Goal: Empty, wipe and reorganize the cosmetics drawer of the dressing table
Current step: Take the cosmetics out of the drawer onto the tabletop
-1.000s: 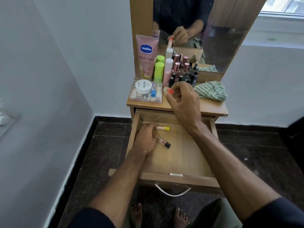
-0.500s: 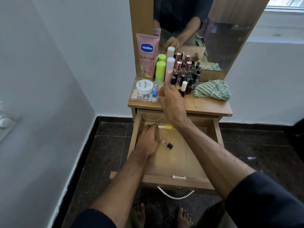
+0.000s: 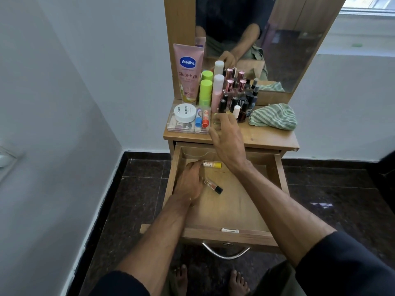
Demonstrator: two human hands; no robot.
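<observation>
Head view, looking down: the drawer (image 3: 233,210) hangs pulled out at lower centre, and the left hand (image 3: 189,184) lies inside it at its left side exactly as in both earlier frames, fingers loosely bent over the wooden bottom, fingertips touching the yellow-capped tube (image 3: 212,164); whether it actually grips that tube cannot be told. Just right of this hand lies the black-capped vial (image 3: 213,186), unmoved. What differs is the right hand (image 3: 227,138): a second ago it pinched a red-capped stick above the tabletop, half a second ago it was lowering it at the clear tray (image 3: 188,127), and now that red-capped stick (image 3: 205,119) lies in the tray beside the blue-capped stick (image 3: 198,118) and the white jar (image 3: 185,112). Empty now, the right hand hovers over the front edge of the tabletop (image 3: 267,137), fingers spread and relaxed. At centre right the striped cloth (image 3: 273,116) sits where it was, with the Vaseline tube (image 3: 188,71) upright behind.
</observation>
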